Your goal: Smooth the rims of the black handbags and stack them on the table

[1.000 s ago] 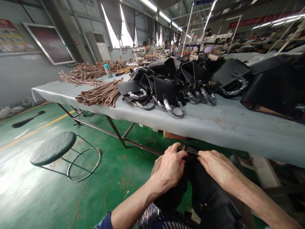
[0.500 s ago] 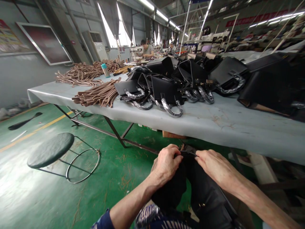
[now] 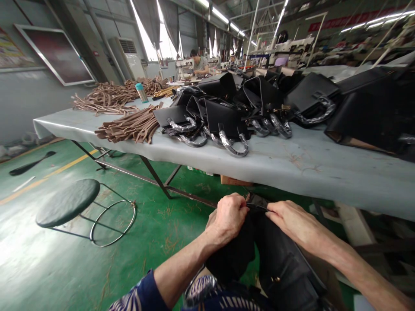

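Black bag [image 3: 279, 268] held on lap below table [image 3: 308, 172]; top edge pinched by closed fingers of left hand [image 3: 228, 218] and right hand [image 3: 293, 224].

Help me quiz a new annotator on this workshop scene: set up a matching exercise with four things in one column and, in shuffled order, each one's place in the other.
Things
1. stool
2. brown straps
3. bottle
4. nearest black bag

Places
A. gripped at its top edge by the left hand and right hand, below the table edge
B. standing upright on the table
C. on the green floor
D. lying in a heap on the table

Pairs: 1-C, 2-D, 3-B, 4-A
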### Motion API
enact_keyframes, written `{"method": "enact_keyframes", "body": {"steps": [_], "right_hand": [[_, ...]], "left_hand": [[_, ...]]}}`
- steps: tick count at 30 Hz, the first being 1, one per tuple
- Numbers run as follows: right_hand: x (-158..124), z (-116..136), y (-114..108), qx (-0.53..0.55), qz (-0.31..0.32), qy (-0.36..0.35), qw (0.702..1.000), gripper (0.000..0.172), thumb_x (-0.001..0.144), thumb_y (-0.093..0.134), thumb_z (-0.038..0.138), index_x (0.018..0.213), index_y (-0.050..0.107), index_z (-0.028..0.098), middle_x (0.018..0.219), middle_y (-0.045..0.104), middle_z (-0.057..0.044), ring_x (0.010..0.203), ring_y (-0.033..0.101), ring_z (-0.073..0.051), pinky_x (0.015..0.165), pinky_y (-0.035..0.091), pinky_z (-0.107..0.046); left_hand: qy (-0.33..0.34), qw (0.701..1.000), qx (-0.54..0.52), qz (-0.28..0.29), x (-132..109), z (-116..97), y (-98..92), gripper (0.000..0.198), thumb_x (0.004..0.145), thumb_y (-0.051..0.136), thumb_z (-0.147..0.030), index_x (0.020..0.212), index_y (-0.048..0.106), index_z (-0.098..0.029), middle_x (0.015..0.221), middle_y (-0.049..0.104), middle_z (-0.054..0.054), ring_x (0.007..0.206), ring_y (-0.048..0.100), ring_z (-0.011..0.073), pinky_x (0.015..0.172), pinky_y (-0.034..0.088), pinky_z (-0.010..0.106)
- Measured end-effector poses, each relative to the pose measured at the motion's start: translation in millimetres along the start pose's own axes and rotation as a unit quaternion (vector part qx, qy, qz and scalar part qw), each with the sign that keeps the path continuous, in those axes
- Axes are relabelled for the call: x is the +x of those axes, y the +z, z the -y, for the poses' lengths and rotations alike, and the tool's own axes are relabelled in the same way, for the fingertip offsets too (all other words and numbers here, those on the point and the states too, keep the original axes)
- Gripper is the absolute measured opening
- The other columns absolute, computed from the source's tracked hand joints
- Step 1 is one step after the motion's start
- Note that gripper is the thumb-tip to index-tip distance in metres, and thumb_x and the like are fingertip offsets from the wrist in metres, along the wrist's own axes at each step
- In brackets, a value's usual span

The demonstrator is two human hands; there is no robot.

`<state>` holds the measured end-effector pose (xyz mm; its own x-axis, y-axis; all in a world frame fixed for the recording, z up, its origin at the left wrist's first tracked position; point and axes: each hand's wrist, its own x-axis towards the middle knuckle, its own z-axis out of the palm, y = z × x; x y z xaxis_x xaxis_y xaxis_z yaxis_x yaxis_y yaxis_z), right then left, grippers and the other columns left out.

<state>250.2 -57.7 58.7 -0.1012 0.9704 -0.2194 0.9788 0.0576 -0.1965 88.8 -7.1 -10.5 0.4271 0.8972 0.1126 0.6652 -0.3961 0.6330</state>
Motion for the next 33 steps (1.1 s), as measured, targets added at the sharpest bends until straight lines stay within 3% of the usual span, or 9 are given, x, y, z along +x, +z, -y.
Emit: {"method": "enact_keyframes", "body": {"steps": [10,12,15,18,23,28,33], "right_hand": [[-1.3,0.0,-0.7,0.028,0.014,0.003,0.999,0.024,0.083,0.037,0.026,0.062,0.048,0.021,0.070,0.060,-0.004,0.074,0.057,-0.018,0.063,0.037,-0.026],[-0.3,-3.1,-0.4,0.047,0.017,0.002,0.999,0.024,0.082,0.038,0.026,0.060,0.047,0.021,0.066,0.058,-0.002,0.069,0.056,-0.017,0.059,0.036,-0.025],[3.9,-12.6,-0.7,0.084,0.020,-0.012,0.996,0.025,0.081,0.038,0.029,0.059,0.046,0.020,0.061,0.054,0.000,0.063,0.052,-0.015,0.055,0.034,-0.024],[10.6,-22.9,-3.4,0.143,0.049,-0.047,0.987,0.027,0.082,0.038,0.031,0.058,0.046,0.019,0.059,0.052,0.002,0.061,0.050,-0.013,0.055,0.033,-0.023],[17.0,-26.2,0.1,0.182,0.091,-0.078,0.976,0.027,0.083,0.038,0.033,0.065,0.053,0.019,0.065,0.058,0.002,0.066,0.054,-0.014,0.060,0.037,-0.023],[12.7,-17.3,25.9,0.084,0.019,-0.059,0.995,0.023,0.085,0.040,0.031,0.076,0.059,0.022,0.075,0.066,-0.003,0.078,0.061,-0.019,0.067,0.039,-0.026],[10.6,-6.8,42.4,-0.010,-0.031,-0.044,0.999,0.021,0.086,0.042,0.031,0.085,0.062,0.024,0.073,0.069,-0.005,0.074,0.065,-0.021,0.059,0.040,-0.026]], "left_hand": [[-0.003,1.000,0.020,0.018,4.4,1.5,-1.2,0.011,0.075,0.053,-0.026,0.066,0.053,-0.019,0.062,0.051,-0.004,0.058,0.045,0.0103,0.054,0.032,0.021],[0.039,0.998,0.000,0.045,8.8,0.0,-9.4,0.008,0.074,0.054,-0.025,0.080,0.056,-0.020,0.067,0.055,-0.003,0.061,0.048,0.0112,0.056,0.035,0.020],[0.134,0.983,-0.042,0.116,18.9,-3.7,-26.2,0.028,0.075,0.050,-0.017,0.102,0.056,-0.020,0.083,0.062,-0.001,0.075,0.054,0.0123,0.068,0.039,0.020],[0.188,0.960,-0.054,0.201,30.0,-8.4,-42.6,0.032,0.076,0.045,-0.012,0.103,0.060,-0.017,0.089,0.064,0.002,0.080,0.055,0.0126,0.074,0.039,0.019],[0.153,0.947,-0.030,0.279,35.3,-11.3,-54.9,0.030,0.074,0.045,-0.013,0.096,0.065,-0.014,0.072,0.061,0.000,0.067,0.052,0.0109,0.061,0.038,0.017],[0.113,0.952,-0.042,0.282,25.8,-1.2,-47.0,0.030,0.074,0.044,-0.016,0.095,0.066,-0.014,0.070,0.060,-0.001,0.062,0.048,0.0095,0.058,0.036,0.016],[0.095,0.955,-0.032,0.280,23.6,7.1,-41.1,0.029,0.074,0.045,-0.018,0.093,0.066,-0.014,0.069,0.060,-0.001,0.064,0.048,0.0101,0.061,0.037,0.017]]}}
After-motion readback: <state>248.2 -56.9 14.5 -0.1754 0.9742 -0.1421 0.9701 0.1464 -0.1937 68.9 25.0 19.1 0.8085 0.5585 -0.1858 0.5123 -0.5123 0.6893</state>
